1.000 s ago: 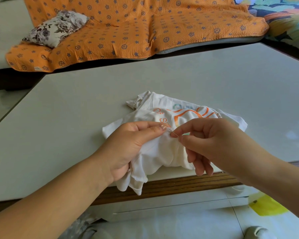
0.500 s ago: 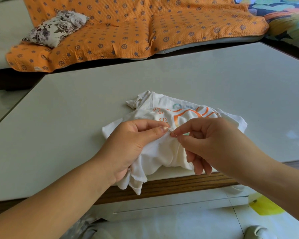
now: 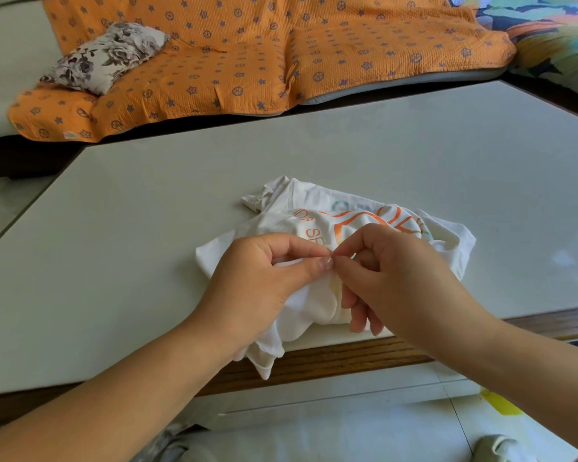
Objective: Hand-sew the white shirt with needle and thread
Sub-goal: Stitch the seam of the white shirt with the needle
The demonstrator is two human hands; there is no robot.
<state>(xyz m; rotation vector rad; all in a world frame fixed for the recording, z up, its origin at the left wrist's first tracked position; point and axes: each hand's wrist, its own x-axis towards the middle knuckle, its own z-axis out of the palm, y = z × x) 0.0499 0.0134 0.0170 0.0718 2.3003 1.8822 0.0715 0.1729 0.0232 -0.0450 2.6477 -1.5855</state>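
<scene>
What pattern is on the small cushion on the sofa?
Dark floral print on the white cushion; head view.

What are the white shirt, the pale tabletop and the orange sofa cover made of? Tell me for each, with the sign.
White crumpled shirt with orange print: soft cloth, likely cotton knit, matt; it folds limply. Pale smooth tabletop: hard, glossy, maybe glass or stone; it mirrors light. Its brown front edge: wood, grain shows. Orange star-patterned sofa cover: matt crinkled quilted textile.

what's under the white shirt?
The white shirt lies on the pale table; one corner hangs past its wooden front edge. The left hand grips a fold; the right hand pinches at it. Anything beneath the bunched cloth is covered.
</scene>
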